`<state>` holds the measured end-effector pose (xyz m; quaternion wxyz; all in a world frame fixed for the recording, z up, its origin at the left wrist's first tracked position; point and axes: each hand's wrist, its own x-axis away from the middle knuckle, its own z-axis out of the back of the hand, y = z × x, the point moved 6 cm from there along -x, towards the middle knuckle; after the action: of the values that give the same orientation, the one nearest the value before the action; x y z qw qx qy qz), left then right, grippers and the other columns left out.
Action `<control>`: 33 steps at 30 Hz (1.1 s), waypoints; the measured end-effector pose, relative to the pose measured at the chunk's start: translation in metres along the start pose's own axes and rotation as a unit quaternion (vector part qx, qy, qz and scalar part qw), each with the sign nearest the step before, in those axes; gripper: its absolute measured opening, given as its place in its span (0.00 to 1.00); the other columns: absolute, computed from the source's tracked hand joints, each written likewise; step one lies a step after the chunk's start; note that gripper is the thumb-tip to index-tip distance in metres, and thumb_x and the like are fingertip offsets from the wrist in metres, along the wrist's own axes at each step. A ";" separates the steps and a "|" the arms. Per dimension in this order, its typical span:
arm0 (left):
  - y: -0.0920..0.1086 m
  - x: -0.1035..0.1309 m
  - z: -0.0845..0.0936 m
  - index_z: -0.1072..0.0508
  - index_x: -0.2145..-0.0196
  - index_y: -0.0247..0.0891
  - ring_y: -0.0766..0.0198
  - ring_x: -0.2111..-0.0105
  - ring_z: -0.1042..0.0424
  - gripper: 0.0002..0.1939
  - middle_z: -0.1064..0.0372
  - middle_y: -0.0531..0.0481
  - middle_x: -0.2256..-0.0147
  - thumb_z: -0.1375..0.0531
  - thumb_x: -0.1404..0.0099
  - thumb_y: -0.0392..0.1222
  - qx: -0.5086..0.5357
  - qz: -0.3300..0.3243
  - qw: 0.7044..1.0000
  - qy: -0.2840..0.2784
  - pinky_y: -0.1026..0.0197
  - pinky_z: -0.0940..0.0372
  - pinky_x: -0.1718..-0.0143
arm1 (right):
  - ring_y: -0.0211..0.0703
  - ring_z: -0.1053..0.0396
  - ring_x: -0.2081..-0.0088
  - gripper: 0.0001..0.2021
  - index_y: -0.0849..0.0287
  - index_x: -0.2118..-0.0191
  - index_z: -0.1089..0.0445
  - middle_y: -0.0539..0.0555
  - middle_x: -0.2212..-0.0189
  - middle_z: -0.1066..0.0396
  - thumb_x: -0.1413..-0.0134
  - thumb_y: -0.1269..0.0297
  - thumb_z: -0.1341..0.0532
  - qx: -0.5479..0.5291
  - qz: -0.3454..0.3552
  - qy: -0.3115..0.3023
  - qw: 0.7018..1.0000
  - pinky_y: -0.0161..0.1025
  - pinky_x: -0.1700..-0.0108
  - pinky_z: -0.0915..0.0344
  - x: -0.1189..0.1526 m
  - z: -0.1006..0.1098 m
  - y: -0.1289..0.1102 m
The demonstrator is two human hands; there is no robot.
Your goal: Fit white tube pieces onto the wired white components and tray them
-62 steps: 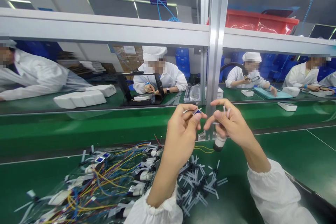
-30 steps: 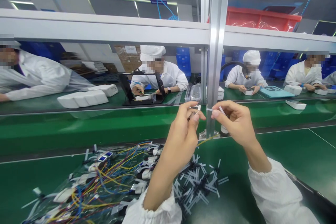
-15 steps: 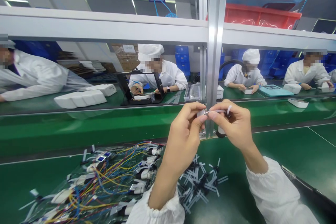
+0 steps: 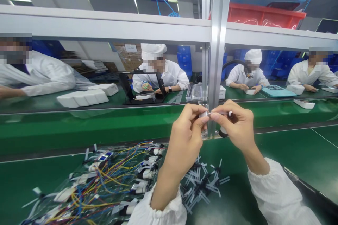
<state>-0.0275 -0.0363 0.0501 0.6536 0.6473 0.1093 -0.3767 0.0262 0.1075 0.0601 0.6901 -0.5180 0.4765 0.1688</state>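
Observation:
My left hand [image 4: 187, 137] is raised over the bench, its thumb and fingers pinching a small silvery-white part [image 4: 204, 114]. Close beside it on the right, my right hand [image 4: 236, 124] pinches a thin white strip [image 4: 223, 113], whose left end meets the small part. The fingers hide much of both pieces. Below and left of my left hand lies a bundle of coloured wires with white and black connectors [image 4: 105, 182]. A pile of short grey strips with black middles [image 4: 204, 182] rests on the green bench between my forearms.
A metal post [image 4: 218, 42] stands just behind my hands, under a white shelf beam [image 4: 105, 28] with a red bin [image 4: 264, 15]. Across the green ledge [image 4: 79, 126], several people in white work at another bench. A dark edge [image 4: 311, 190] runs at the lower right.
My hands keep their pinches almost unmoved; the white strip's loop by my right fingers looks smaller. The person at far left has shifted right. The view has moved slightly.

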 end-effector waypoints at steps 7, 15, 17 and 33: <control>-0.003 0.004 -0.006 0.31 0.59 0.39 0.68 0.72 0.32 0.06 0.29 0.55 0.69 0.45 0.28 0.31 -0.051 -0.056 0.997 0.012 0.65 0.38 0.70 | 0.34 0.40 0.75 0.05 0.55 0.69 0.17 0.47 0.77 0.31 0.46 0.74 0.28 -0.001 -0.005 0.038 0.999 0.35 0.75 0.44 0.003 0.001 -0.001; -0.006 -0.001 -0.005 0.30 0.58 0.39 0.67 0.72 0.33 0.05 0.30 0.54 0.69 0.45 0.27 0.33 -0.072 -0.053 0.996 -0.008 0.64 0.39 0.69 | 0.34 0.42 0.76 0.03 0.57 0.69 0.19 0.46 0.78 0.37 0.45 0.68 0.28 0.020 -0.034 -0.017 0.999 0.34 0.76 0.47 -0.003 0.002 0.006; -0.006 -0.001 -0.002 0.29 0.56 0.40 0.67 0.70 0.32 0.05 0.30 0.54 0.67 0.44 0.26 0.34 -0.064 -0.032 0.997 -0.014 0.64 0.39 0.67 | 0.33 0.42 0.76 0.03 0.58 0.65 0.20 0.47 0.75 0.32 0.41 0.65 0.30 0.041 -0.021 -0.054 0.997 0.34 0.76 0.46 -0.004 0.000 0.005; -0.007 -0.002 0.002 0.28 0.58 0.39 0.65 0.68 0.28 0.04 0.27 0.52 0.67 0.42 0.28 0.34 0.002 -0.016 1.000 0.023 0.63 0.36 0.66 | 0.36 0.32 0.75 0.07 0.57 0.66 0.22 0.50 0.72 0.22 0.37 0.74 0.34 0.150 0.125 -0.010 0.981 0.36 0.71 0.35 0.004 -0.005 -0.015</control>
<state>-0.0341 -0.0371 0.0459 0.6432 0.6556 0.1342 -0.3722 0.0371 0.0960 0.0649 0.7381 -0.3433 0.5504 0.1858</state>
